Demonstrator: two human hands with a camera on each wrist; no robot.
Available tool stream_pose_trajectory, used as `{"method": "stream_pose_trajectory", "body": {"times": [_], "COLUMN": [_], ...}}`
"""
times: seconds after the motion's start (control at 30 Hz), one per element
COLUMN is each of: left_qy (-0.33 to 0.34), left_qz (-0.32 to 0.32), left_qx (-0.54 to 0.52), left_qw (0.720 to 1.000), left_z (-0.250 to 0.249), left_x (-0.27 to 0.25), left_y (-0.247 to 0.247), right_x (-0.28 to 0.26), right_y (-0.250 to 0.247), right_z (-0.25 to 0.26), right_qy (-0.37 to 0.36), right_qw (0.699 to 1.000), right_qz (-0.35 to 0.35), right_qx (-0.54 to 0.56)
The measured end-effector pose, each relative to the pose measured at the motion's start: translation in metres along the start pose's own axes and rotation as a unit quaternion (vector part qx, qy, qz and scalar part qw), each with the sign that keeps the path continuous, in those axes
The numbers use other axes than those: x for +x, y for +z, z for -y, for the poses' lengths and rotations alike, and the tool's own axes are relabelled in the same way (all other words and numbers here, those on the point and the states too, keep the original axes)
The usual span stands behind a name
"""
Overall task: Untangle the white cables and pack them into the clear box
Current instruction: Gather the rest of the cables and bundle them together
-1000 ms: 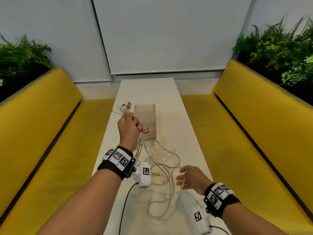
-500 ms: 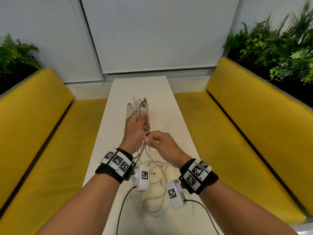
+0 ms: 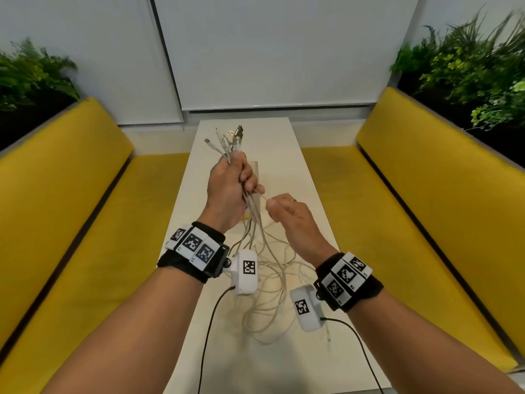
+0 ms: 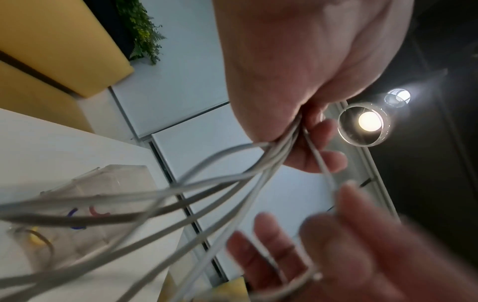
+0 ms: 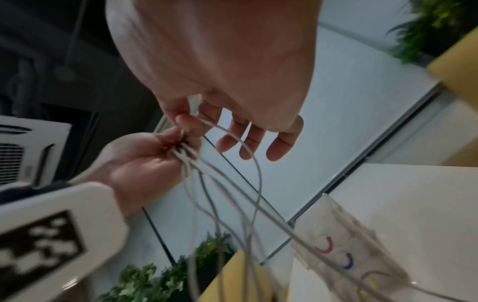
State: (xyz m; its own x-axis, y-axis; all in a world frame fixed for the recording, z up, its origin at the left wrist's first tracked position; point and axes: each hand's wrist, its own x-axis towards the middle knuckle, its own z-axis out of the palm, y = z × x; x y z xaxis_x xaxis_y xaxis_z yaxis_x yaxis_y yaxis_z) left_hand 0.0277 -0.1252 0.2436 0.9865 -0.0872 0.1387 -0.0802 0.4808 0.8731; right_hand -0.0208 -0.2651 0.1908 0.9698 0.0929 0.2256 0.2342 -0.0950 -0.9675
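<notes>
My left hand (image 3: 241, 177) is raised over the white table (image 3: 287, 155) and grips a bundle of white cables (image 3: 255, 231) in its fist. Several connector ends (image 3: 231, 137) stick up above the fist. The cables hang down into tangled loops (image 3: 272, 297) on the table. Just right of the fist, my right hand (image 3: 272, 201) pinches one thin cable (image 5: 248, 151) between thumb and forefinger, its other fingers (image 5: 282, 145) loosely extended. The clear box (image 3: 257, 173) stands behind my left hand, mostly hidden; the wrist views show the clear box (image 4: 103, 196) (image 5: 344, 245) with coloured marks on it.
Yellow bench seats (image 3: 71, 211) (image 3: 426, 211) run along both sides of the narrow table. Green plants (image 3: 34, 78) (image 3: 468, 66) stand behind the benches. Black camera leads (image 3: 210, 322) trail from my wrists over the near table edge.
My right hand rose from low by the loops on the table to my left fist and now pinches one cable. My left hand lifted the bundle higher.
</notes>
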Motion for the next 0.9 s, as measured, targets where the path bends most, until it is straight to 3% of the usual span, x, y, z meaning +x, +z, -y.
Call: {"method": "stream_pose_trajectory", "body": {"times": [0.17, 0.33, 0.43, 0.57, 0.73, 0.9], "left_qy": [0.008, -0.045, -0.053, -0.061, -0.079, -0.052], "left_qz": [0.016, -0.006, -0.040, -0.078, -0.054, -0.038], "left_qx": [-0.018, -0.034, 0.006, 0.055, 0.029, 0.017], "left_qw": [1.000, 0.998, 0.998, 0.994, 0.995, 0.998], "left_z": [0.002, 0.023, 0.029, 0.031, 0.028, 0.019], "left_x": [-0.002, -0.012, -0.013, -0.015, -0.017, -0.009], "left_y": [-0.001, -0.010, -0.011, -0.007, -0.004, -0.018], "right_x": [-0.011, -0.011, -0.007, 0.001, -0.004, -0.015], "right_y": [-0.014, -0.017, -0.010, 0.012, 0.024, 0.016], "right_z": [-0.041, -0.063, -0.048, -0.023, -0.021, -0.052], "right_qy": [0.068, 0.129, 0.114, 0.055, 0.095, 0.152], "right_qw": [0.992, 0.979, 0.991, 0.992, 0.985, 0.980], "right_qz": [0.035, 0.046, 0.040, 0.097, 0.142, 0.117], "right_qx": [-0.104, -0.148, -0.064, 0.052, 0.010, -0.047]}}
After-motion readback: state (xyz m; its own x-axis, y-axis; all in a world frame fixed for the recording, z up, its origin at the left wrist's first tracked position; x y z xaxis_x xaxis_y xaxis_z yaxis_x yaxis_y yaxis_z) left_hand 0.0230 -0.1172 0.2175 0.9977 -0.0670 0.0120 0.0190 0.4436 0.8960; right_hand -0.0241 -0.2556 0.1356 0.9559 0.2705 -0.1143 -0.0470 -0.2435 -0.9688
